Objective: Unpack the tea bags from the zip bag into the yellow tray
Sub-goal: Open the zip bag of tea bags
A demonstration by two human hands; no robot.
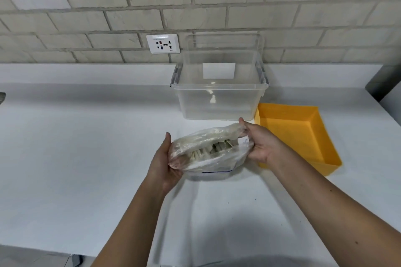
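A clear zip bag (208,154) with a blue line near its mouth is held just above the white counter, between both hands. Pale tea bags (217,148) show through the plastic in a packed row. My left hand (163,162) cups the bag's left end, fingers wrapped under it. My right hand (259,143) grips the bag's right end, thumb on top of the bunched plastic. The yellow tray (288,132) lies on the counter just right of my right hand, with nothing visible inside it.
A clear plastic tub (219,93) stands behind the bag, against the tiled wall, touching the tray's back left corner. A wall socket (163,44) sits to its left. The white counter (76,136) extends to the left and front.
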